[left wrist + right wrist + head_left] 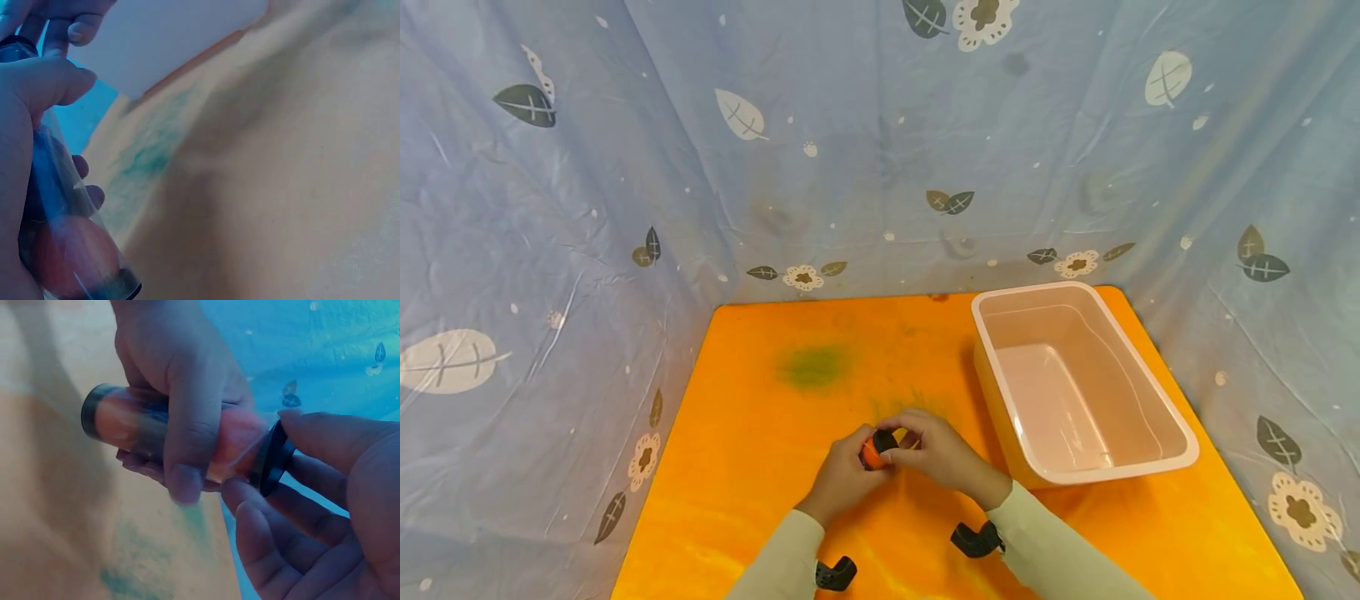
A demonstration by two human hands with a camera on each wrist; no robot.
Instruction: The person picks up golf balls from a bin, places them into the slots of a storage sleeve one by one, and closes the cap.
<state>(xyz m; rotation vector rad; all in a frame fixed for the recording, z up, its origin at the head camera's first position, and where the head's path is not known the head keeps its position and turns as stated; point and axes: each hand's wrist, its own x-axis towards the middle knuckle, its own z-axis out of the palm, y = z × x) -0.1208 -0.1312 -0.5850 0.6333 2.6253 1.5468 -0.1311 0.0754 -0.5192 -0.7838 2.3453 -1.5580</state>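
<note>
A clear plastic tube [134, 434] with dark ends holds round orange-pink balls and something dark between them. My left hand [842, 482] grips it round the middle, the thumb lying across its side in the right wrist view. At one end sits a black cap [279, 459], slightly tilted against the tube's rim. My right hand [942, 454] pinches this cap between thumb and fingers. In the left wrist view a reddish ball [76, 256] shows through the tube's lower end, while the left palm hides part of the tube.
A pale pink plastic bin [1000, 379] stands on the orange tabletop [752, 400] to the right of my hands. Green stains mark the table beyond them. A blue curtain [865, 167] printed with leaves and flowers surrounds the table at the back and sides.
</note>
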